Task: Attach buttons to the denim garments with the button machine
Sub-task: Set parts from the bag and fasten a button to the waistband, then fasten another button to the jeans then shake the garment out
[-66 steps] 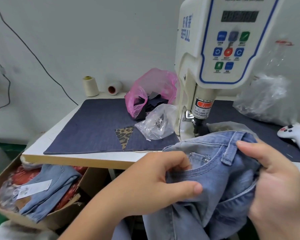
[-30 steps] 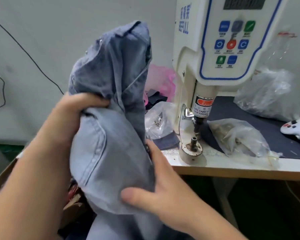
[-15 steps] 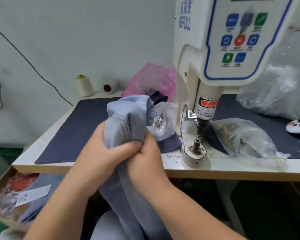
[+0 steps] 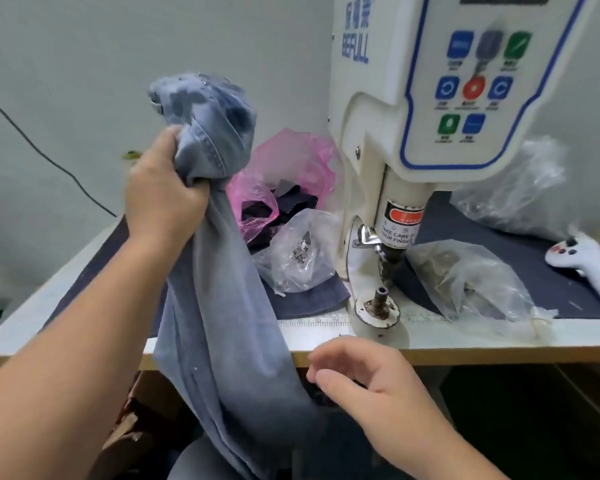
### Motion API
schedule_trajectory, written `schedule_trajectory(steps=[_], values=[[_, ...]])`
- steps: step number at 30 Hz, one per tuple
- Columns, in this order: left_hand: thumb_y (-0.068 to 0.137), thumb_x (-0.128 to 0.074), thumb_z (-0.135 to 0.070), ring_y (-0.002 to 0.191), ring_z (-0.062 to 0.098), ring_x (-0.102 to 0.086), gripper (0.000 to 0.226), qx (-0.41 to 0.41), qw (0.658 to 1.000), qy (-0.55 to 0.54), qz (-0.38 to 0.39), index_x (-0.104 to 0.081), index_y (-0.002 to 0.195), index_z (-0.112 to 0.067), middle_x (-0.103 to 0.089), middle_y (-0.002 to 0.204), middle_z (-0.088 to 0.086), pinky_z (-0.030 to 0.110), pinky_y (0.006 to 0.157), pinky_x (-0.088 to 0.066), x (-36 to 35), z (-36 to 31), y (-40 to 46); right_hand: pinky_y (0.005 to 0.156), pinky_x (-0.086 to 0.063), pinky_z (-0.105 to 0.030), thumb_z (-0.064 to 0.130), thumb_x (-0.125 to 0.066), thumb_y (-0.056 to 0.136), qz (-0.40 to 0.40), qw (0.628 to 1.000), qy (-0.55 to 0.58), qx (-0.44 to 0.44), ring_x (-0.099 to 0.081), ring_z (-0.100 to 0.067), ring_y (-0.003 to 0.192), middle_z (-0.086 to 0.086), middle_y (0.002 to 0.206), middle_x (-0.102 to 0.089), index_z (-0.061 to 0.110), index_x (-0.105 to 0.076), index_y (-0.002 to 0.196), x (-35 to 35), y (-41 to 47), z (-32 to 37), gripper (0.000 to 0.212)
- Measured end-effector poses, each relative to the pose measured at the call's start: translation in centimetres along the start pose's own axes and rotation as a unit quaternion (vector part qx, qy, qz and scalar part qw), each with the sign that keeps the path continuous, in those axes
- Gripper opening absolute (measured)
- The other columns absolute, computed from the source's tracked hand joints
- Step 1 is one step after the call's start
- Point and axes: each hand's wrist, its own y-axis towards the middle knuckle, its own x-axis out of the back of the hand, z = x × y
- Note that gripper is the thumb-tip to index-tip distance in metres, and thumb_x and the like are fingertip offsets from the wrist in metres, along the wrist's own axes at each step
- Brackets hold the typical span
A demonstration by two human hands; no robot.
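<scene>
Left hand [image 4: 160, 192]: fingers curled tight round the bunched denim garment [image 4: 215, 278], holding it up above the tabletop [image 4: 465, 337].
Garment: hangs from that fist past the tabletop's front edge.
Right hand [image 4: 368, 379]: fingers loosely bent, holding nothing, just beside the hanging cloth.
Button machine [image 4: 413, 109]: stands apart, right of the garment.

jeans [image 4: 219, 306] left of machine [image 4: 388, 161] | bags [image 4: 478, 282] on table [image 4: 465, 336] beside it
</scene>
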Motion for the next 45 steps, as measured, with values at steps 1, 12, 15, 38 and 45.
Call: schedule_trajectory(steps=[1, 12, 15, 38, 45], values=[[0.081, -0.063, -0.013, 0.092, 0.028, -0.061, 0.048, 0.008, 0.998, 0.036, 0.042, -0.056, 0.124, -0.032, -0.069, 0.098, 0.000, 0.028, 0.071, -0.040, -1.3, 0.9, -0.7, 0.081, -0.054, -0.024, 0.011, -0.068, 0.089, -0.022, 1.000, 0.000, -0.006, -0.069, -0.009, 0.086, 0.005, 0.089, -0.075, 0.033, -0.073, 0.088, 0.9, -0.5, -0.1, 0.023], [0.080, -0.073, -0.033, 0.119, 0.044, -0.048, 0.057, -0.118, 0.966, 0.193, 0.127, -0.059, 0.130, -0.010, -0.054, 0.134, 0.020, 0.056, 0.104, -0.034, -6.2, 1.3, -5.0, 0.069, -0.040, -0.026, 0.015, -0.057, 0.094, -0.269, 0.914, -0.269, -0.144, -0.059, -0.007, 0.088, 0.015, 0.091, -0.068, 0.035, -0.067, 0.081, 14.9, 1.4, -4.1, 0.026], [0.084, -0.058, -0.020, 0.088, 0.039, -0.060, 0.022, -0.218, 0.947, 0.136, 0.190, -0.072, 0.096, -0.008, -0.067, 0.094, 0.014, 0.049, 0.079, -0.046, -7.8, -1.5, -7.0, 0.075, -0.042, -0.031, 0.013, -0.050, 0.096, -0.223, 0.883, -0.359, -0.203, -0.055, -0.020, 0.090, 0.001, 0.102, -0.068, 0.030, -0.071, 0.090, 15.7, 3.6, -6.0, 0.028], [0.098, -0.043, -0.027, 0.080, 0.028, -0.050, 0.013, 0.023, 0.896, 0.270, 0.352, -0.051, 0.088, -0.022, -0.065, 0.097, 0.008, 0.033, 0.066, -0.038, -12.1, -1.9, -8.6, 0.055, -0.026, -0.031, 0.016, -0.055, 0.091, -0.333, 0.815, -0.459, -0.121, -0.038, -0.009, 0.056, 0.004, 0.056, -0.044, 0.023, -0.040, 0.053, 13.8, 5.3, -9.1, 0.041], [0.099, -0.043, -0.027, 0.086, 0.030, -0.057, 0.018, 0.021, 0.900, 0.262, 0.347, -0.059, 0.099, -0.018, -0.067, 0.101, 0.009, 0.034, 0.068, -0.042, -11.9, -2.0, -8.9, 0.061, -0.034, -0.033, 0.016, -0.053, 0.090, -0.356, 0.809, -0.450, -0.125, -0.042, -0.015, 0.059, 0.005, 0.058, -0.046, 0.023, -0.044, 0.054, 13.5, 5.2, -9.1, 0.038]])
